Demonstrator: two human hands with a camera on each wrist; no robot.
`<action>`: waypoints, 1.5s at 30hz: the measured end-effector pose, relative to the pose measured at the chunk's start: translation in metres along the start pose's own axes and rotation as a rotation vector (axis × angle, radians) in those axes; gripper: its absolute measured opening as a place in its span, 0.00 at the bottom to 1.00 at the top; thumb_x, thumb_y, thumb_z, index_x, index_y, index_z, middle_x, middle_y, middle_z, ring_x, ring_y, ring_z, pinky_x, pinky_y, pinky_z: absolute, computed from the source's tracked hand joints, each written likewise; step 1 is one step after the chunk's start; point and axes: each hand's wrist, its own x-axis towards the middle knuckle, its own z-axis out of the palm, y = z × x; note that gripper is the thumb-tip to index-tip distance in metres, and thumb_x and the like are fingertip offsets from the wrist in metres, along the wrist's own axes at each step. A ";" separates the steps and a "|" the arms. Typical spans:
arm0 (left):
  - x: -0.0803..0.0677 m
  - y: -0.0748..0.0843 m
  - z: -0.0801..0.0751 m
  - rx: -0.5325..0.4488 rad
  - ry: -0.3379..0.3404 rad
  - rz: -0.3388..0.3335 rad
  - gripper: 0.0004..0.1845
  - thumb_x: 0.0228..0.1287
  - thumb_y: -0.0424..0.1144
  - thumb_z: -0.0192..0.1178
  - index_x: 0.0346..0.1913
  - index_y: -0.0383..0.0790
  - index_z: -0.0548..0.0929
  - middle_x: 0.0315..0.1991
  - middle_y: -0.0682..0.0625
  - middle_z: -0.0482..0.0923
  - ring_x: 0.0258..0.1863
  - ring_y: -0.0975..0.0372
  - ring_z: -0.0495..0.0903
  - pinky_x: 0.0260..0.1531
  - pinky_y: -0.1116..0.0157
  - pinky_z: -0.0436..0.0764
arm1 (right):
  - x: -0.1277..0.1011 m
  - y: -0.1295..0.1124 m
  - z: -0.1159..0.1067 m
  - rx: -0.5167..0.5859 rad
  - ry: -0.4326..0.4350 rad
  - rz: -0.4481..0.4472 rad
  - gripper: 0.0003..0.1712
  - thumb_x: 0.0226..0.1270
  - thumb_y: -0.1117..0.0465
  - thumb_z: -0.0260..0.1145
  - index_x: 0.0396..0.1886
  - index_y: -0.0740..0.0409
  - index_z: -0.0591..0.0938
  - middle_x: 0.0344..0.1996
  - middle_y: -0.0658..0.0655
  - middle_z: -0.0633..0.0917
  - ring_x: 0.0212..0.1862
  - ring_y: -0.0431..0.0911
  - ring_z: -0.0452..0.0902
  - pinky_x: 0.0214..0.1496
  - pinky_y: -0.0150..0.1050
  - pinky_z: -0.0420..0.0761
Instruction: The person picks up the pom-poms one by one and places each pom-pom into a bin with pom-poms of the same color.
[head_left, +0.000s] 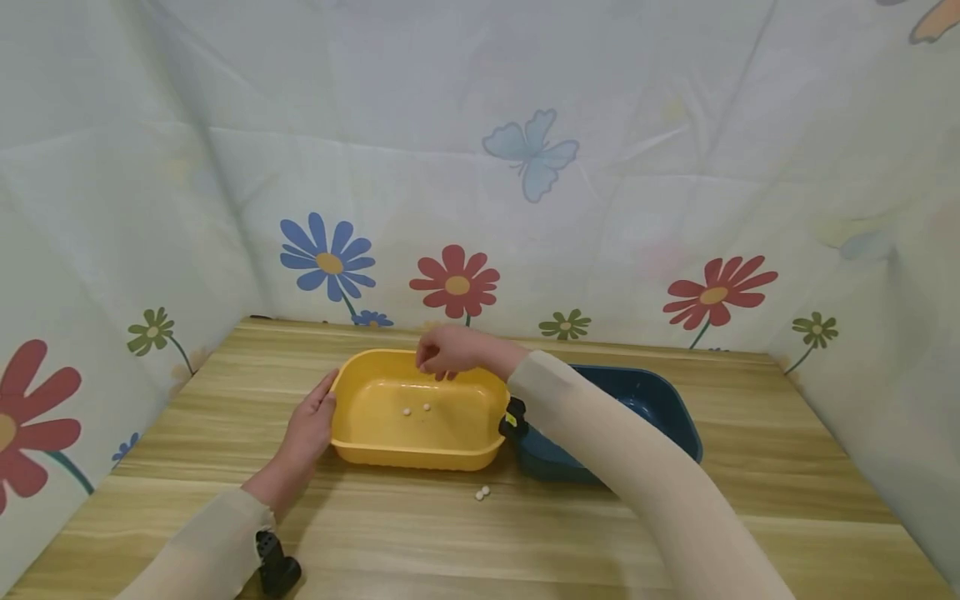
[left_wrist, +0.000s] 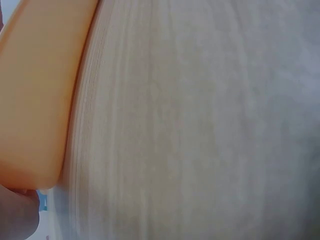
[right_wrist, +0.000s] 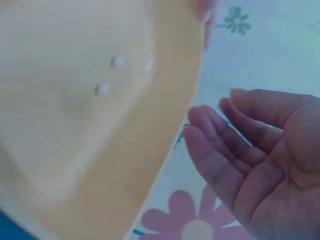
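Observation:
My left hand (head_left: pixel 312 417) grips the left end of a yellow plastic basin (head_left: pixel 416 458), its fingers at the rim. Part of that hand (left_wrist: pixel 17 212) shows beside the basin's wall in the left wrist view. Over the basin's far side hovers my right hand (head_left: pixel 453 350). Its fingers are loosely curled with nothing between them in the right wrist view, close to the basin's rim. Two small white pellets (head_left: pixel 407 412) lie on the basin's floor. Another two white pellets (head_left: pixel 482 493) lie side by side on the table in front of it.
A dark blue basin (head_left: pixel 660 392) stands right of the yellow one, partly hidden by my right sleeve (head_left: pixel 622 450). Both rest on a wood-grain table (head_left: pixel 420 542). Flower-printed cloth (head_left: pixel 390 183) rises behind and at the sides.

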 end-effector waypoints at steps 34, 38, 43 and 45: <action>0.000 0.001 0.001 0.014 -0.001 -0.021 0.29 0.86 0.41 0.32 0.84 0.46 0.44 0.85 0.42 0.40 0.84 0.46 0.44 0.83 0.47 0.51 | -0.118 0.018 0.110 0.499 0.029 -0.233 0.14 0.73 0.63 0.66 0.50 0.69 0.83 0.41 0.66 0.88 0.37 0.28 0.75 0.45 0.22 0.79; 0.000 0.001 0.000 0.015 -0.001 -0.020 0.29 0.86 0.41 0.32 0.84 0.46 0.44 0.85 0.42 0.39 0.84 0.46 0.43 0.83 0.47 0.51 | -0.121 0.019 0.121 0.486 -0.018 -0.240 0.14 0.71 0.63 0.68 0.50 0.69 0.83 0.42 0.65 0.88 0.38 0.25 0.75 0.47 0.21 0.79; 0.000 0.000 0.000 0.020 -0.006 -0.024 0.30 0.86 0.42 0.31 0.84 0.47 0.43 0.85 0.43 0.38 0.85 0.46 0.43 0.83 0.47 0.51 | -0.124 0.019 0.132 0.482 -0.053 -0.225 0.13 0.69 0.64 0.70 0.49 0.67 0.84 0.41 0.63 0.88 0.37 0.24 0.76 0.45 0.21 0.79; 0.000 0.000 0.001 0.020 -0.006 -0.024 0.30 0.86 0.42 0.31 0.84 0.47 0.43 0.85 0.43 0.38 0.85 0.46 0.43 0.83 0.47 0.51 | -0.126 0.018 0.136 0.488 -0.061 -0.205 0.12 0.68 0.64 0.71 0.48 0.65 0.84 0.39 0.61 0.89 0.36 0.25 0.77 0.44 0.21 0.79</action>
